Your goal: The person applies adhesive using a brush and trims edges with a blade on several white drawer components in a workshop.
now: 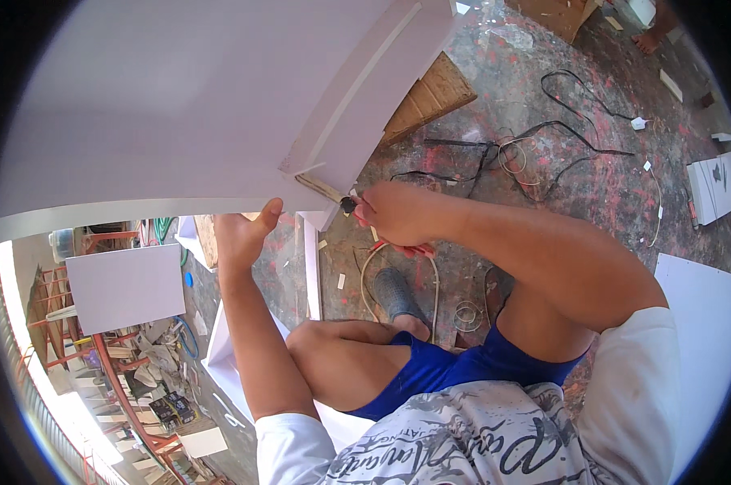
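Observation:
A large white panel fills the upper left, with a raised strip along its right side. My left hand is closed on the panel's near edge, thumb up against the edge and fingers partly hidden. My right hand is closed around a red-and-black hand tool, mostly hidden by the fingers, so its exact kind does not show. The black end of the tool meets the panel's near right corner, beside a narrow wooden strip. A pale hose loops below this hand.
Black cables lie tangled on the paint-stained floor at the right. A brown board stands behind the panel. White boards are at the far right. A red metal rack with offcuts stands at the left. My feet are below the tool.

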### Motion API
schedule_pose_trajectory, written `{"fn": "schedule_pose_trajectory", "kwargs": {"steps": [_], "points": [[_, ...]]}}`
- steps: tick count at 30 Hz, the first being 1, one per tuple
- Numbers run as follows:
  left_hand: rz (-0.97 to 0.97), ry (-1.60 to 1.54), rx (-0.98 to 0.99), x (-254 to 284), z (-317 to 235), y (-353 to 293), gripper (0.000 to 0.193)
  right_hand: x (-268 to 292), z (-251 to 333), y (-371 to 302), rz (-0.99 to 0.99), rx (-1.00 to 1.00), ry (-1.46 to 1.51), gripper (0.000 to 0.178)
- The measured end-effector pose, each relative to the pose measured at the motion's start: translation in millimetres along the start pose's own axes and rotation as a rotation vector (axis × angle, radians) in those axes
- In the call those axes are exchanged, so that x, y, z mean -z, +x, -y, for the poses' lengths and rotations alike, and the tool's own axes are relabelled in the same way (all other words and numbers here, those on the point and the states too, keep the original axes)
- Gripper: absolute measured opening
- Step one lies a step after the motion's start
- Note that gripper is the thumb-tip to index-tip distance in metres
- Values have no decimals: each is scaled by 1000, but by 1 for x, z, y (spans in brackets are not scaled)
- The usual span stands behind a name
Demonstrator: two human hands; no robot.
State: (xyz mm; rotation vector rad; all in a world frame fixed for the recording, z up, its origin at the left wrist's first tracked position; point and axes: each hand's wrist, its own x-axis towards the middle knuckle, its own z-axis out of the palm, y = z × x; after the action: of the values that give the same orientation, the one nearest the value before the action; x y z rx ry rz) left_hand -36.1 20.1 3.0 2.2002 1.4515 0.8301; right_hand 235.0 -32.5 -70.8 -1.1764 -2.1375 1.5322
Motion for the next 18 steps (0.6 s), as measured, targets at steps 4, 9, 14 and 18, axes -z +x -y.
{"fn": "schedule_pose_trajectory", "kwargs": {"steps": [4, 9, 14, 18], "points": [[6, -49, 37, -2, -2, -1, 64, -3, 9, 1, 58, -40, 56, 45], [-2, -47, 27, -2, -7, 0, 57, -3, 7, -1, 8, 39, 45, 50], [27, -24, 30, -2, -14, -2, 53, 2, 11, -8, 33, -73, 142, 49], [10, -9, 12, 0, -16, -3, 52, 15, 23, -21, 51, -102, 40, 41]]}}
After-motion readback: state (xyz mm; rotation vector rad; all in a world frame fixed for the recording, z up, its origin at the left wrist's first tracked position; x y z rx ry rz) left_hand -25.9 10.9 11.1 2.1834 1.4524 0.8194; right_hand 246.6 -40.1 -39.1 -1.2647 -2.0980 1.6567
